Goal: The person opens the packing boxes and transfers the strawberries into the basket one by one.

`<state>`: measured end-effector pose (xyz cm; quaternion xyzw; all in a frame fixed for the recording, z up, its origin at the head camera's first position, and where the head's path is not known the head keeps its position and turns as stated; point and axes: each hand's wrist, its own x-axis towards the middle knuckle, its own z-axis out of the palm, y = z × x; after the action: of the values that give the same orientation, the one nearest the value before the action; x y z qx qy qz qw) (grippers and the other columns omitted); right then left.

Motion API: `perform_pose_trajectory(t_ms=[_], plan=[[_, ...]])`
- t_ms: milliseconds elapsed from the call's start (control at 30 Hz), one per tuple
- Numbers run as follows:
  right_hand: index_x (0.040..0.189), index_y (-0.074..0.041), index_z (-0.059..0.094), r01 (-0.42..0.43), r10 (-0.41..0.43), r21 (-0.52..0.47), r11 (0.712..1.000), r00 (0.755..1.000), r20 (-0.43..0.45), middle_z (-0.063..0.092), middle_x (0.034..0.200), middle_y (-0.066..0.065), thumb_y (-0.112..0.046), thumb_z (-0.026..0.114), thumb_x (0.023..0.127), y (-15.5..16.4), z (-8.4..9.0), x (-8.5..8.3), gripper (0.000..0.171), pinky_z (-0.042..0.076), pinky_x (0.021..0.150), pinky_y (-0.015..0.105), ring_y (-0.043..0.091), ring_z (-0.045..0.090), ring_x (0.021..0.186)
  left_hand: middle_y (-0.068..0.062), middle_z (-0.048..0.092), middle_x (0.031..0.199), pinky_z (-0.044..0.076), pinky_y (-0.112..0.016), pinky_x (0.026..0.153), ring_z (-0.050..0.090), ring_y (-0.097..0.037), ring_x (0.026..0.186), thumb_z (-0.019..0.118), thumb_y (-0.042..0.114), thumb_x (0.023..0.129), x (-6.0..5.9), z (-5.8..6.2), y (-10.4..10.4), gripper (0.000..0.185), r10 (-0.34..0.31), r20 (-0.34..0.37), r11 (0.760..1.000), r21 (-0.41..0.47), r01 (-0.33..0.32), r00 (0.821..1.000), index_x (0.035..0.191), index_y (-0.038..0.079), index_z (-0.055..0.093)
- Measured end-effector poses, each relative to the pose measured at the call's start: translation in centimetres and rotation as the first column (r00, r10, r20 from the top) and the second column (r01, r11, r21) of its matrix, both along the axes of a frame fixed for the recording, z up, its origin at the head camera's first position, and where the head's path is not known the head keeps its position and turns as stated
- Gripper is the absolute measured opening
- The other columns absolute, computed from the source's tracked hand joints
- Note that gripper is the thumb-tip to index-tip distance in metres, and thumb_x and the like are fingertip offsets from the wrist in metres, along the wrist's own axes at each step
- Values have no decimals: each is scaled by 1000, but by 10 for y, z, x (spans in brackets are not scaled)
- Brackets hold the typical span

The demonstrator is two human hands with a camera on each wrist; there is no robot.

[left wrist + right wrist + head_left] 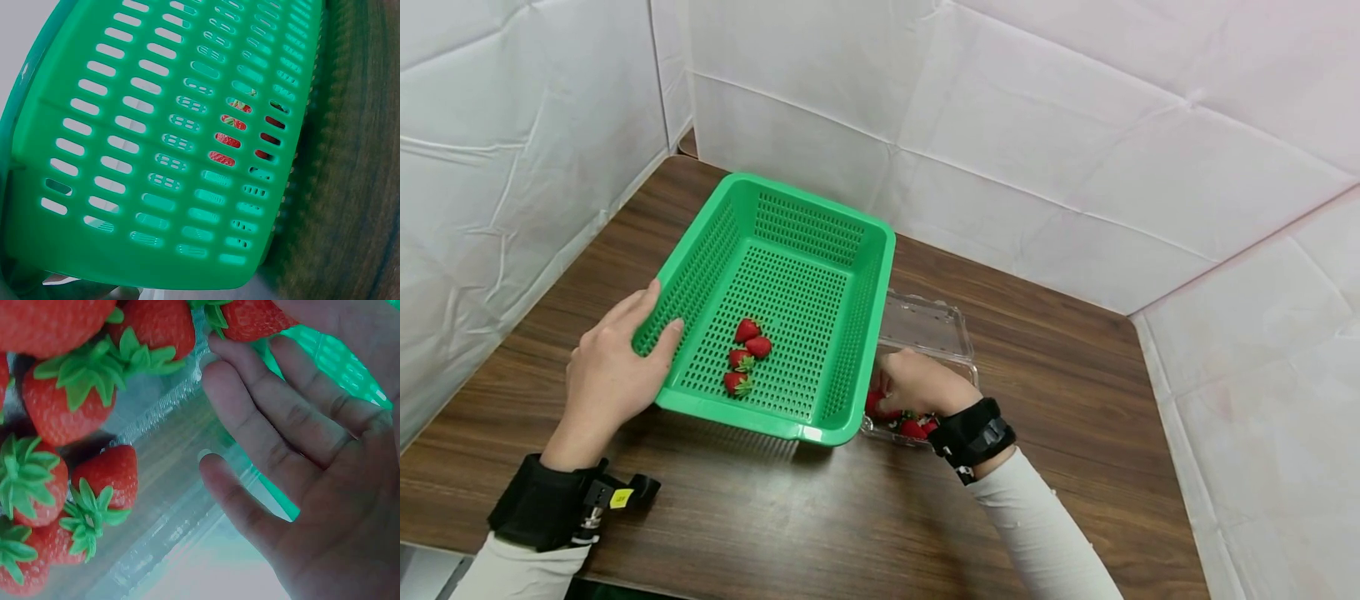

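My left hand (613, 367) grips the left rim of a green plastic basket (722, 412), its thumb over the inner side. Four-sided and full of slots, the basket has several strawberries (758, 347) lying on its floor; red shows through the slots in the left wrist view. To its right is a clear plastic clamshell box (928, 327) with the lid folded back. My right hand (925, 383) reaches into the box and pinches a strawberry (250, 319) between thumb and fingers. Other strawberries (69, 403) with green leaves lie beside the fingers. The basket's right wall partly hides the box.
Both lie on a dark wood-grain table (760, 517). White sheeting (1015, 200) rises behind the table and along both sides. The basket's near edge casts a shadow on the wood. Each wrist wears a black strap (973, 433).
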<state>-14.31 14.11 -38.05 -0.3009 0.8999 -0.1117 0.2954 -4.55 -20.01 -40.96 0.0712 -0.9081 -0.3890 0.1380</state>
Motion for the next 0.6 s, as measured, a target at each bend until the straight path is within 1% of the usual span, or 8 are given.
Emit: perform_pose_trajectory(t_ms=[100, 167, 200, 267, 333, 433, 500, 600], plan=[[102, -10, 66, -17, 18, 10, 1000, 999, -33, 68, 86, 1, -9, 71, 83, 1, 3, 0, 20, 50, 62, 23, 9, 61, 60, -22, 41, 150, 35, -70, 88, 43, -56, 124, 47, 38, 101, 0, 0, 0, 57, -4, 8, 1000, 3, 4, 1000, 152, 19, 33], [87, -10, 66, -27, 28, 10, 1000, 999, -33, 63, 74, -3, -10, 70, 85, 2, 4, 0, 4, 46, 58, 21, 5, 55, 55, -22, 41, 150, 34, -70, 89, 43, -56, 124, 47, 38, 101, 0, 0, 0, 57, -5, 11, 1000, 6, 5, 1000, 152, 19, 32], [78, -10, 64, -25, 25, 12, 1000, 999, -22, 57, 66, -4, -11, 69, 85, 3, 6, 0, 10, 44, 55, 21, 5, 51, 50, -22, 40, 150, 33, -70, 90, 42, -56, 124, 47, 38, 101, 0, 1, 1, 57, -5, 12, 1000, 8, 5, 1000, 152, 19, 32], [63, -13, 55, -30, 31, 13, 999, 999, -17, 45, 55, -6, -11, 68, 86, 3, 7, 0, 27, 37, 50, 20, 5, 43, 44, -22, 40, 150, 33, -70, 90, 42, -56, 125, 47, 38, 101, 0, 1, 0, 57, -5, 12, 1000, 9, 5, 1000, 152, 19, 32], [57, -14, 44, -29, 29, 21, 999, 999, -15, 35, 50, -6, -12, 67, 87, 4, 8, -1, 38, 33, 47, 20, 6, 37, 42, -22, 40, 150, 33, -70, 91, 42, -56, 125, 47, 38, 101, 0, 2, 0, 57, -6, 11, 1000, 11, 6, 1000, 152, 18, 33], [62, -16, 51, -24, 25, 34, 999, 999, -45, 39, 53, -7, -14, 68, 87, 4, 11, -1, 31, 32, 48, 20, 5, 36, 45, -22, 40, 150, 33, -70, 91, 42, -56, 125, 47, 38, 101, 0, 1, 0, 57, -7, 8, 1000, 13, 7, 1000, 152, 18, 32], [70, -15, 59, -18, 21, 41, 999, 998, -60, 48, 57, -6, -16, 68, 88, 5, 13, 0, 20, 35, 50, 20, 5, 40, 46, -23, 40, 150, 31, -71, 92, 41, -57, 125, 47, 38, 101, 0, 1, 0, 57, -11, 10, 1000, 16, 11, 1000, 153, 19, 32], [84, -15, 68, -26, 29, 31, 999, 996, -82, 61, 70, -3, -16, 68, 88, 6, 16, 1, 4, 40, 54, 21, 5, 48, 51, -23, 40, 150, 31, -71, 92, 41, -57, 125, 47, 38, 101, 1, 1, 0, 57, -12, 11, 1000, 17, 12, 1000, 153, 19, 32]])
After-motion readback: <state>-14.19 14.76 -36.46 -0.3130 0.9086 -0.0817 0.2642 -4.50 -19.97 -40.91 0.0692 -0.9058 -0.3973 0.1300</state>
